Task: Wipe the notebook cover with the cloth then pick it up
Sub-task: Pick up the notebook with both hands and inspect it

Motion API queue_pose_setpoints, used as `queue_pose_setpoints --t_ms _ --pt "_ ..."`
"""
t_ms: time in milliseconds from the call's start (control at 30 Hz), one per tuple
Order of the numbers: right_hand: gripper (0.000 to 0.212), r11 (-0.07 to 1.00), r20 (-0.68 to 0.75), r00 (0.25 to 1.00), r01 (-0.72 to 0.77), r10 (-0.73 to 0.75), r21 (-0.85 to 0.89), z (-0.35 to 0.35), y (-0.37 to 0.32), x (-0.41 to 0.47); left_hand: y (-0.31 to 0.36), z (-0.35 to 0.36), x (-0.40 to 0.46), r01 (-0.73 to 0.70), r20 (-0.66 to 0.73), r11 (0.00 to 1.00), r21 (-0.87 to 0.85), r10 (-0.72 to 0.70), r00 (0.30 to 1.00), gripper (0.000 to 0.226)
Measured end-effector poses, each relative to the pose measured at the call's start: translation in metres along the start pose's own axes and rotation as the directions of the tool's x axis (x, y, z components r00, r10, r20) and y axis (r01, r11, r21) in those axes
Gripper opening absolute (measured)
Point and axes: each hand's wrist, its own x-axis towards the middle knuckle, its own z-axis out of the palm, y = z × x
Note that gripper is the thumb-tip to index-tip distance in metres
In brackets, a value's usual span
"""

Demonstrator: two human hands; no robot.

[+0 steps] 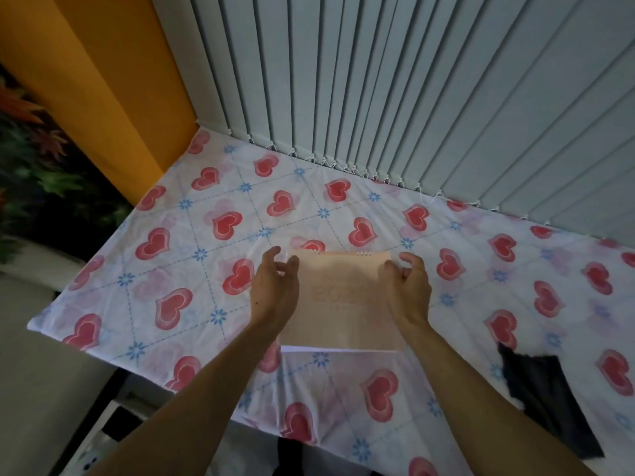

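A pale peach spiral-bound notebook (338, 297) sits in the middle of the counter (206, 235), which is covered with a white sheet printed with red hearts and small blue flowers. Its wire binding runs along the far edge, and the near edge shows white pages under the cover (it looks slightly raised there, though blur makes this uncertain). The left hand (275, 290) is at the notebook's left edge with fingers curled and spread, touching or just at the side. The right hand (409, 286) grips the right edge, thumb over the cover. A dark cloth (546, 396) lies released on the counter, near and well to the right. Grey vertical blinds (378, 80) hang along the far side.
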Motion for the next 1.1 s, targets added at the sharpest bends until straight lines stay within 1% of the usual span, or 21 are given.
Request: queue_pose_setpoints --t_ms 67,167,200,267,300,333,400,467,600,767,867,1000,1100 --pt "0.038 0.988 -0.022 0.998 -0.055 0.059 0.147 -0.005 -0.010 0.006 0.013 -0.004 0.009 0.048 0.025 0.993 -0.109 -0.046 0.999 0.046" --pt "0.040 0.933 -0.010 0.989 -0.139 0.151 0.332 -0.014 -0.026 0.014 0.036 -0.010 0.021 0.120 0.060 0.959 -0.255 -0.108 0.992 0.042" --pt "0.037 0.910 0.009 0.986 -0.160 0.169 0.383 -0.016 -0.031 0.017 0.044 -0.011 0.024 0.132 0.063 0.949 -0.288 -0.118 0.991 0.040" --pt "0.021 0.876 0.037 0.986 -0.162 0.163 0.455 -0.019 -0.039 0.021 0.057 -0.013 0.028 0.122 0.060 0.941 -0.315 -0.108 0.992 0.038" --pt "0.014 0.871 0.032 0.989 -0.141 0.143 0.470 -0.022 -0.042 0.022 0.062 -0.014 0.028 0.096 0.059 0.945 -0.313 -0.081 0.995 0.039" --pt "0.014 0.872 0.020 0.993 -0.112 0.117 0.476 -0.024 -0.045 0.022 0.065 -0.016 0.028 0.061 0.062 0.950 -0.305 -0.043 0.997 0.041" --pt "0.027 0.869 -0.005 0.997 -0.066 0.079 0.491 -0.027 -0.051 0.021 0.068 -0.019 0.026 -0.009 0.071 0.957 -0.289 0.031 0.997 0.042" --pt "0.036 0.849 -0.033 0.998 -0.025 0.050 0.527 -0.030 -0.054 0.019 0.069 -0.020 0.023 -0.039 0.089 0.952 -0.302 0.069 0.994 0.039" --pt "0.034 0.843 -0.085 0.996 0.057 -0.013 0.535 -0.033 -0.055 0.014 0.066 -0.020 0.017 -0.063 0.119 0.928 -0.366 0.114 0.986 0.035" --pt "0.035 0.835 -0.085 0.995 0.092 -0.054 0.543 -0.036 -0.057 0.010 0.068 -0.023 0.012 -0.174 0.122 0.894 -0.414 0.243 0.962 0.025" --pt "0.038 0.829 -0.083 0.993 0.117 -0.085 0.547 -0.039 -0.061 0.008 0.070 -0.023 0.012 -0.187 0.086 0.877 -0.443 0.250 0.964 0.030" --pt "0.043 0.828 -0.072 0.991 0.131 -0.110 0.546 -0.041 -0.064 0.007 0.074 -0.024 0.011 -0.147 0.040 0.871 -0.469 0.187 0.982 0.035" --pt "0.045 0.846 -0.056 0.991 0.132 -0.120 0.516 -0.041 -0.062 0.005 0.073 -0.024 0.012 -0.109 0.043 0.871 -0.480 0.147 0.988 0.028"
